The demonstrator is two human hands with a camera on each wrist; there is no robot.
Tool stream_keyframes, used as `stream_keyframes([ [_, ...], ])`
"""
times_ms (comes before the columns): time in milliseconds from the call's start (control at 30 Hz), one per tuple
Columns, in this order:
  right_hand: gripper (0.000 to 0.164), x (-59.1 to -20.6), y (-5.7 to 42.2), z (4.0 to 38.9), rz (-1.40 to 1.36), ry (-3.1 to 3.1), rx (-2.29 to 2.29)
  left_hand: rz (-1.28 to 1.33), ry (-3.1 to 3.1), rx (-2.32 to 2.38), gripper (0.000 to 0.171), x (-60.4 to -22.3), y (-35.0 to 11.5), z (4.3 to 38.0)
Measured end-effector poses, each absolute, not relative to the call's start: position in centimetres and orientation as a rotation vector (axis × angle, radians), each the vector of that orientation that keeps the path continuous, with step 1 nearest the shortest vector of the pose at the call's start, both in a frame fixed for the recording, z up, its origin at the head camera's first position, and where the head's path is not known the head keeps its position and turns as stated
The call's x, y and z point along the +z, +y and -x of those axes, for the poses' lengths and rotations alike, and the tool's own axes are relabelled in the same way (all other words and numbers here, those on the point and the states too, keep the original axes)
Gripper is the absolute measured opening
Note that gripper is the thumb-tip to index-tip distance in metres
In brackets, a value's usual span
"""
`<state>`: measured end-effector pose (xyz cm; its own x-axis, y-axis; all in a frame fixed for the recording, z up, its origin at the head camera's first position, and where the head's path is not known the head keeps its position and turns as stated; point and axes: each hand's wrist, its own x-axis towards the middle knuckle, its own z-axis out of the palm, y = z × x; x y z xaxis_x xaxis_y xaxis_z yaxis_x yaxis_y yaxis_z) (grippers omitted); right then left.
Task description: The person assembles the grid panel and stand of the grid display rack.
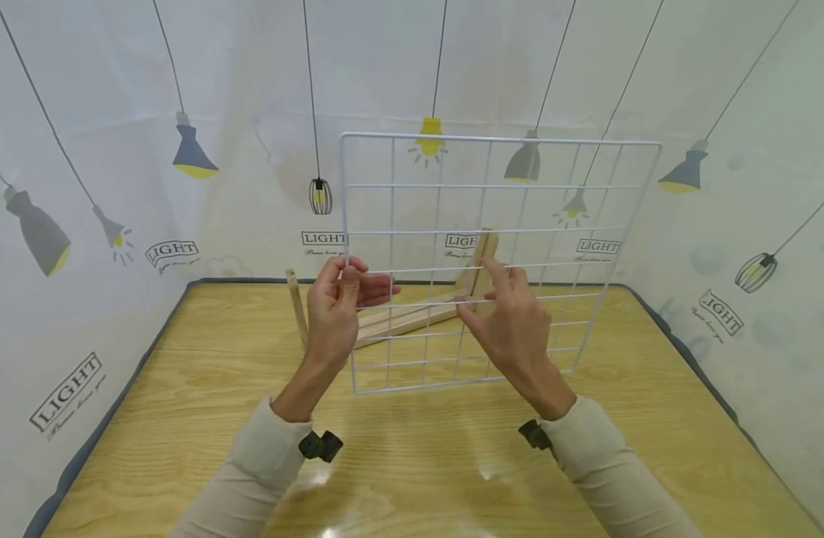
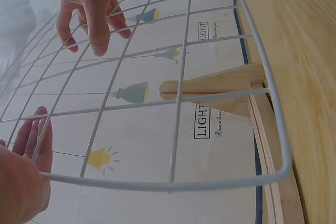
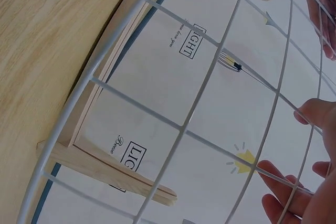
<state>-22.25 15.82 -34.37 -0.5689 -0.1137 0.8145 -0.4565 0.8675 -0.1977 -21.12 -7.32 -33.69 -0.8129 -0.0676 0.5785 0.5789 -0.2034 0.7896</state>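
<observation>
A white wire grid panel (image 1: pixel 506 139) stands upright before me, tilted, both hands at it. My left hand (image 1: pixel 334 314) grips its left edge wire, thumb on the near side and fingers reaching behind. At the middle, my right hand (image 1: pixel 512 321) holds the wires between thumb and bent fingers; in the left wrist view the right hand (image 2: pixel 94 11) shows from the side. Behind the mesh is a wooden stand with a grooved bar (image 1: pixel 412 323), a right post (image 1: pixel 484 250) and a left post (image 1: pixel 295 302). Wires and hands partly cover it.
The wood-grain table (image 1: pixel 203 418) carries the stand towards its back. White curtains printed with lamps (image 1: pixel 264 112) enclose the back and both sides. A dark edge (image 1: pixel 149 351) runs along the table's border.
</observation>
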Motion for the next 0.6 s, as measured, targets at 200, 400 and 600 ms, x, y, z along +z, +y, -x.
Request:
stream_keyframes([
  [200, 0.062, -34.4, 15.9, 22.3, -0.416, -2.144, 0.492, 0.609, -1.672, -2.07, 0.023, -33.7, -7.6, 21.1],
  [400, 0.063, -34.5, 15.9, 22.4, -0.416, -2.145, 0.487, 0.61, -1.727, -2.06, 0.021, -33.6, -8.1, 21.1],
  [600, 0.063, -34.6, 16.0, 22.5, -0.411, -2.137, 0.484, 0.61, -1.837, -2.007, 0.026, -33.8, -9.0, 21.2],
])
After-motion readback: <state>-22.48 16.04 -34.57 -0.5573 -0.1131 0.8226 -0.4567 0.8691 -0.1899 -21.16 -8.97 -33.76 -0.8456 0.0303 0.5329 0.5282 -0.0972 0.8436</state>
